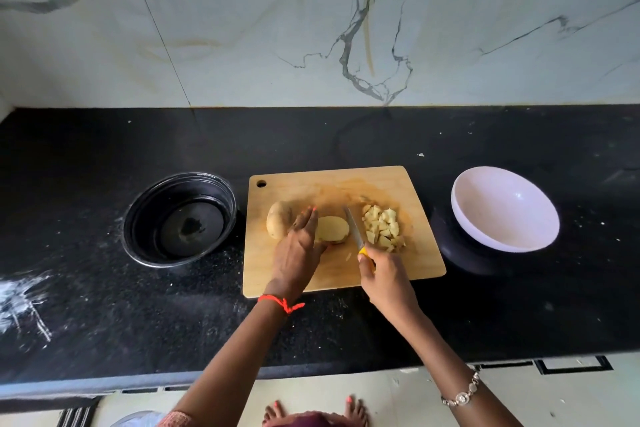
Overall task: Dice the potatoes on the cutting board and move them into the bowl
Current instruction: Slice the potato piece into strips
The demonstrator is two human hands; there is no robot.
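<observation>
A wooden cutting board [311, 284] lies on the black counter. On it sit a whole brown potato [277, 224], a halved potato [334, 228] with its cut face up, and a pile of diced potato pieces [382, 227]. My left hand [298, 253] rests against the left side of the halved potato, fingers stretched forward. My right hand [384, 279] grips the yellow handle of a knife [354, 227], whose blade points away between the halved potato and the diced pile. A white bowl [485, 239] stands empty to the right of the board.
A black round container [138, 218] stands left of the board. White powdery smears mark the counter at the far left [24, 302]. The marble wall rises behind the counter, and the counter's front edge runs below my forearms.
</observation>
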